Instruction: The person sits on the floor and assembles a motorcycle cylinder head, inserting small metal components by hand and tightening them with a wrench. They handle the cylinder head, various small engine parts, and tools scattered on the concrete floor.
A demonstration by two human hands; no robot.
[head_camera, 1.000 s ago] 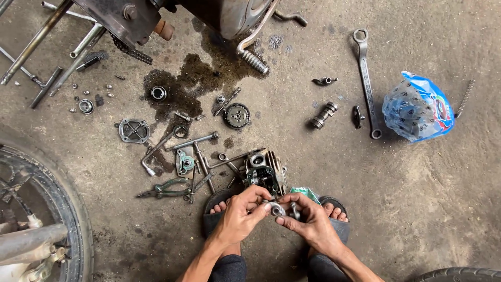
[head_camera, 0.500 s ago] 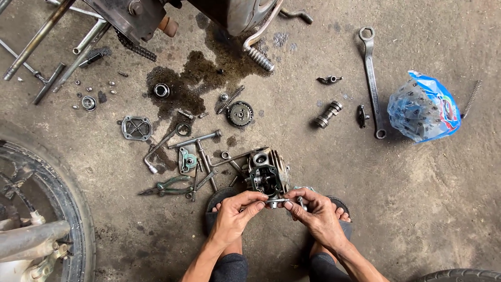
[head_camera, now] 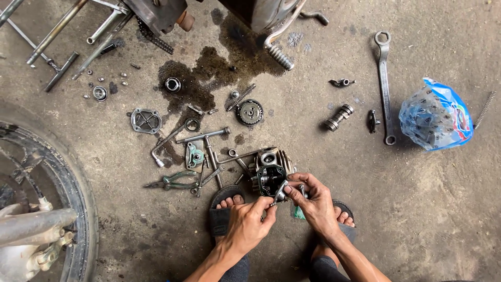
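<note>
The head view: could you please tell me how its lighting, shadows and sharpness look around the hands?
Head view: soft, even light with faint shadows and no strong glare; the left hand, right hand and engine part look sharp; the small piece between the fingers is too small to make out; the wheel bows at the left edge, suggesting wide-angle distortion.

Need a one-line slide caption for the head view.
Both hands, left hand and right hand, work small metal parts at a cylinder head on an oil-stained floor.
</note>
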